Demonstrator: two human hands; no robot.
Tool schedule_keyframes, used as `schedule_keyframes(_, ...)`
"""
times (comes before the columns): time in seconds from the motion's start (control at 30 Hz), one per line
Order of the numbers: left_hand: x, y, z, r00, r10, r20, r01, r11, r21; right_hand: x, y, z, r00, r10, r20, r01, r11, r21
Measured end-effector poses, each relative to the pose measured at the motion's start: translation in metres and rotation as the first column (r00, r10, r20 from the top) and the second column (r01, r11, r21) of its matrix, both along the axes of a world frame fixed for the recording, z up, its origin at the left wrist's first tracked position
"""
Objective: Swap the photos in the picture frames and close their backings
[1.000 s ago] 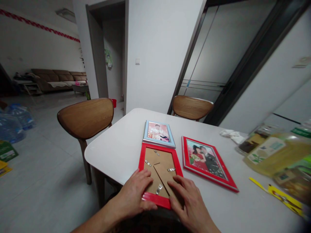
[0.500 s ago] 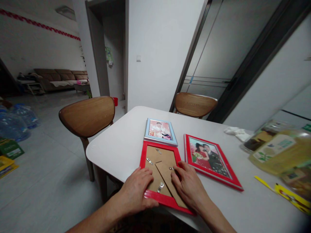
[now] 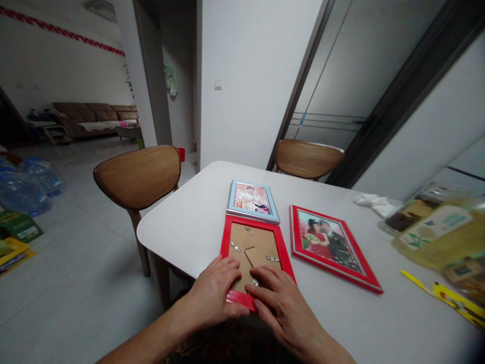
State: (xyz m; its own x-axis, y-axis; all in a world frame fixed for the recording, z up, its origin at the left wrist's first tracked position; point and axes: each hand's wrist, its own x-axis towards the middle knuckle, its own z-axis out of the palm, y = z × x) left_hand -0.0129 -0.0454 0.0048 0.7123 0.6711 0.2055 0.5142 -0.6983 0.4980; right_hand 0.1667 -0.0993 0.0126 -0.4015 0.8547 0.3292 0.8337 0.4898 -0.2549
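Observation:
A red picture frame (image 3: 226, 236) lies face down at the near table edge. Its brown backing board (image 3: 261, 241) faces up, with metal clips around it and a stand flap in the middle. My left hand (image 3: 215, 288) grips the frame's near-left corner, fingers over the backing and thumb along the front edge. Curled over the near-right part, my right hand (image 3: 278, 303) has its fingertips at the near metal clip (image 3: 255, 283), partly hiding it, and its thumb by the front edge. A light blue framed photo (image 3: 252, 199) touches the far end of the red frame.
Another red framed photo (image 3: 333, 245) lies face up on the right of the white table (image 3: 182, 217). Beyond it are a yellow tool (image 3: 454, 303), packaged items including a yellowish pack (image 3: 435, 232), and white tissue (image 3: 373, 203). Wooden chairs (image 3: 140, 177) stand around the table.
My right hand has moved from the right-hand clip to the near one; the right clip now points outward over the frame's edge. The stand flap now lies flush. My left hand stays put.

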Motion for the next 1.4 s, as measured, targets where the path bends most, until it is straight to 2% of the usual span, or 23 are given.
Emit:
schedule_keyframes(0.17, -0.001, 0.001, -0.002, 1.0, 0.004, 0.019, -0.004, 1.0, -0.008, 0.002, -0.002, 0.002, 1.0, 0.018, -0.022, -0.019, 1.0, -0.018)
schedule_keyframes(0.27, -0.001, 0.001, -0.002, 0.999, -0.003, 0.036, 0.004, 1.0, -0.019, 0.002, 0.005, 0.0, 0.999, -0.014, -0.047, 0.012, 0.998, -0.059)
schedule_keyframes(0.47, -0.001, 0.002, 0.0, 1.0, -0.02, 0.023, 0.021, 0.999, -0.037, -0.012, 0.051, -0.002, 0.984, -0.162, -0.077, 0.155, 0.983, -0.096)
schedule_keyframes(0.6, -0.001, 0.002, 0.001, 0.999, -0.024, 0.023, 0.025, 0.999, -0.033, -0.022, 0.075, 0.001, 0.984, -0.176, 0.001, 0.175, 0.979, -0.1)
schedule_keyframes(0.77, 0.0, 0.003, 0.0, 0.998, -0.03, 0.054, 0.032, 0.999, -0.021, -0.025, 0.075, 0.002, 0.989, -0.147, 0.01, 0.148, 0.984, -0.103)
schedule_keyframes(0.93, -0.002, 0.003, -0.005, 0.998, -0.021, 0.051, 0.023, 0.999, -0.031, -0.017, 0.079, -0.001, 0.988, -0.154, -0.026, 0.15, 0.983, -0.103)
schedule_keyframes(1.1, -0.003, 0.002, -0.007, 0.999, -0.007, 0.038, 0.008, 1.0, -0.025, 0.001, 0.104, -0.002, 0.918, -0.397, -0.015, 0.393, 0.913, -0.108)
schedule_keyframes(1.23, -0.002, 0.002, -0.004, 1.0, -0.006, 0.019, 0.007, 0.999, -0.042, 0.007, 0.122, -0.004, 0.866, -0.5, 0.018, 0.498, 0.859, -0.119)
schedule_keyframes(1.4, -0.001, 0.0, -0.002, 1.0, -0.006, 0.004, 0.006, 0.998, -0.061, 0.006, 0.132, -0.006, 0.799, -0.6, 0.029, 0.599, 0.792, -0.119)
